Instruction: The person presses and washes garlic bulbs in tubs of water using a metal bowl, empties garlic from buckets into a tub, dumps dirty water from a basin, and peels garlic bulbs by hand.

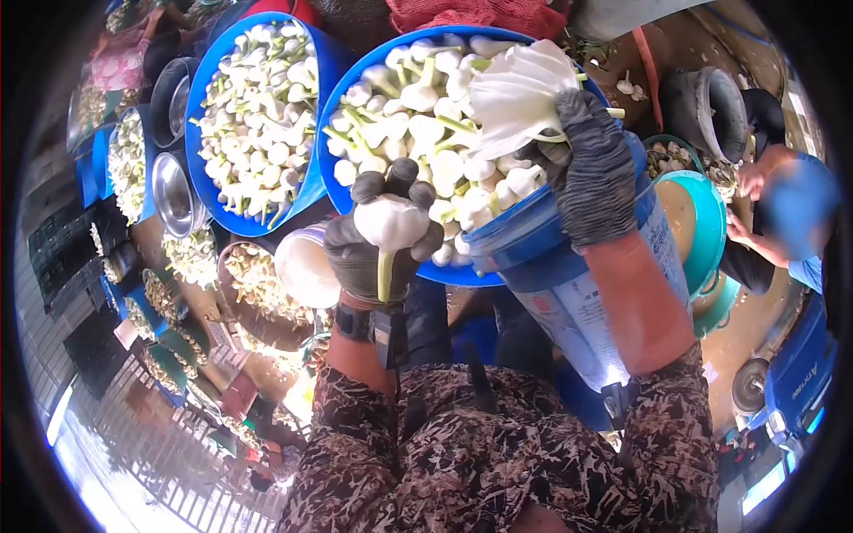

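Note:
My left hand point(378, 235), in a dark grey glove, grips a white garlic bulb point(391, 222) from behind. The bulb's short green stem points down toward me. A large white, papery sheet that looks like garlic skin point(524, 93) is in my right hand point(591, 164), gloved the same way; its fingertips are partly hidden. Both hands are over the near side of a blue tub point(336, 178) heaped with trimmed garlic bulbs point(422, 129). Below my right hand stands a white and blue bucket point(569, 324), its inside hidden from view.
Left of the heaped tub stands another blue tub point(203, 169) full of garlic. Metal bowls point(173, 200) and more garlic piles lie further left. On the right are a teal basin point(708, 218), a grey container point(724, 115) and a seated person in blue point(800, 213).

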